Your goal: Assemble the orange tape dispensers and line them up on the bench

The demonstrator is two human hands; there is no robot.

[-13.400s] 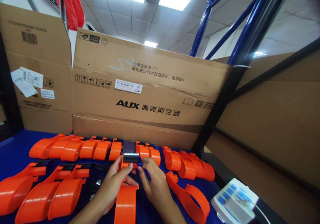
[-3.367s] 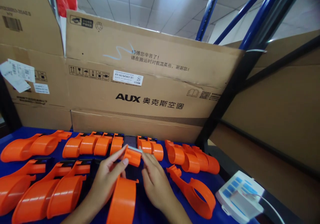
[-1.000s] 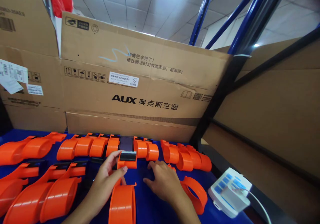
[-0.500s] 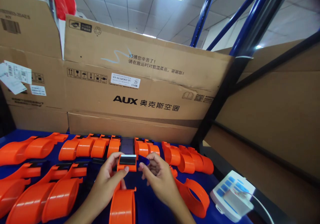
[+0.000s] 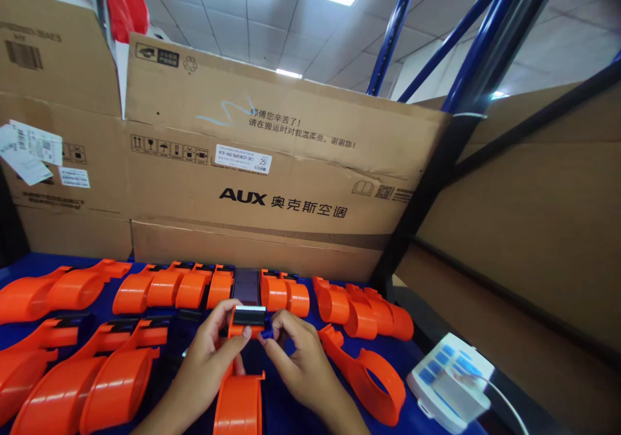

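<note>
My left hand (image 5: 213, 351) grips an orange tape dispenser (image 5: 242, 383) by its head, where a toothed metal blade (image 5: 251, 308) shows on a black holder. My right hand (image 5: 298, 354) pinches a small blue part (image 5: 267, 333) against the right side of that head. The dispenser's round body points toward me over the blue table (image 5: 291, 409). An orange dispenser shell (image 5: 363, 377) with an open ring lies just right of my right hand.
Rows of orange dispenser shells (image 5: 165, 286) lie on the table to the left and behind, with more at the right (image 5: 363, 312). A large cardboard box (image 5: 272, 183) stands behind. A white keypad device (image 5: 451, 380) with a cable sits at the right, beside a blue rack post (image 5: 466, 53).
One second ago my right hand lay flat on the table. It picked up the small blue part and now presses it to the dispenser head. My left hand kept its hold.
</note>
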